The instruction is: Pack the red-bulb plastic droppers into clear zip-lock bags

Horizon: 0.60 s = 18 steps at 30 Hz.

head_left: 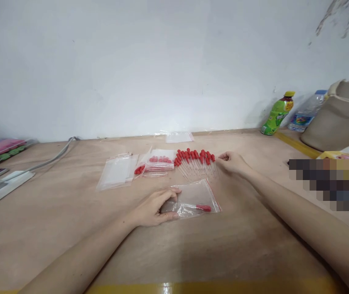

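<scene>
Left grip [154,208]: closed on left edge of bag [197,192], frame centre, one dropper [203,208] inside. Right grip [232,161]: at right end of dropper row [195,163], just above bag; open or closed, cannot tell. Bench [192,253]: open room across lower frame. Right edge: pixelated patch [330,181] hides items.

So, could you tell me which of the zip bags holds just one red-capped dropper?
The nearest bag, under the left hand; the left stack looks empty, middle bags hold several.
</scene>
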### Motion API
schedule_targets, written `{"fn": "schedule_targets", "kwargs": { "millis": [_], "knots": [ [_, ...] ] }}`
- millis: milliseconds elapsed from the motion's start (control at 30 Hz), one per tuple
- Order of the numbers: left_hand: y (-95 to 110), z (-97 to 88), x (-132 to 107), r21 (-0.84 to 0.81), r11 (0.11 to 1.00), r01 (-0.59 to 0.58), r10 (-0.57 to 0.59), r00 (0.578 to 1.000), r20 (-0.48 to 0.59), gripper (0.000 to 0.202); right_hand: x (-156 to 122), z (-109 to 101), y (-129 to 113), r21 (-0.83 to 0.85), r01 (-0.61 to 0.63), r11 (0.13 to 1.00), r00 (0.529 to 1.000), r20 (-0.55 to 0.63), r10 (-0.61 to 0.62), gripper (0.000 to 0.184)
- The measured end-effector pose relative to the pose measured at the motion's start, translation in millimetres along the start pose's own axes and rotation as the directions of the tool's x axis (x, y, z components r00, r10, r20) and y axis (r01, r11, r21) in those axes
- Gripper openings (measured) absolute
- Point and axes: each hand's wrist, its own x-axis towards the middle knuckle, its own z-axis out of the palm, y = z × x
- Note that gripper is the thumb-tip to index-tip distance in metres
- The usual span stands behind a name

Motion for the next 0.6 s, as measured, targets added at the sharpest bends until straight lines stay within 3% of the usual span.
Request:
{"fn": "schedule_targets", "kwargs": {
  "millis": [133, 267, 433, 600],
  "knots": [
    [-1, 1.2, 0, -0.012, 1.0, 0.012, -0.012, 1.0, -0.01, 0.027, 26, 10, -2, 0.001, -0.138, 0.99, 0.988, 0.065, 0.138, 0.033],
    [0, 0.7, 1, -0.022, 1.0, 0.012, -0.012, 1.0, -0.009, 0.025, 40, 16, -6, -0.011, -0.164, 0.986, 0.986, 0.038, 0.164, 0.047],
    [2, -1.0, 1, 0.006, 1.0, 0.0, 0.0, 1.0, 0.001, 0.022, 43, 16, -13, 0.024, -0.207, 0.978, 0.972, 0.124, 0.202, 0.017],
    [0, -0.6, 3, 0.058, 0.998, -0.036, 0.033, 0.998, 0.058, 0.03, 34, 4, -21, 0.209, -0.282, 0.937, 0.948, 0.212, 0.238, 0.022]
  ]
}}
